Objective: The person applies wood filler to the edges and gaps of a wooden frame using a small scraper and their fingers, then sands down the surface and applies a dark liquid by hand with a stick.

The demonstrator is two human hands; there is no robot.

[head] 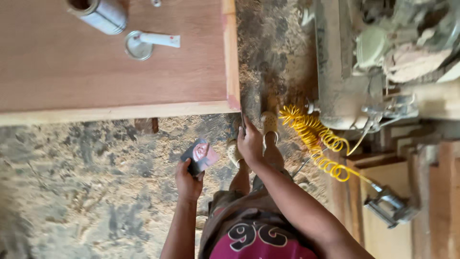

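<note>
Nearest, at the bottom edge: two bare forearms rising from a magenta shirt (261, 240) over dusty shorts. Left hand (188, 182) raised on a straight forearm, fingers curled shut around a small dark card-like packet (200, 155) with a pink picture on its face, held tilted above the floor. Right hand (250, 143) stretched farther forward on a slanting forearm, back of the hand up, fingers together and bent downward against a thin dark object (243, 125); too small to tell what that is, or how firmly gripped. Just beneath and beside that hand, two pale perforated clogs (270, 123) on the feet.

All around, rough grey floor (86, 192) strewn with sawdust and shavings, open to the left. To the right, a coiled yellow air hose (318, 139), springy and glossy, ending at a metal nail gun (390, 206) among stacked boards. Farther off, a smooth reddish plywood panel (115, 67) with a pale straight edge near the right hand, bearing a shiny metal cylinder (100, 14) and a white tube beside a round lid (143, 43). Far right, a dust-caked machine (373, 52).
</note>
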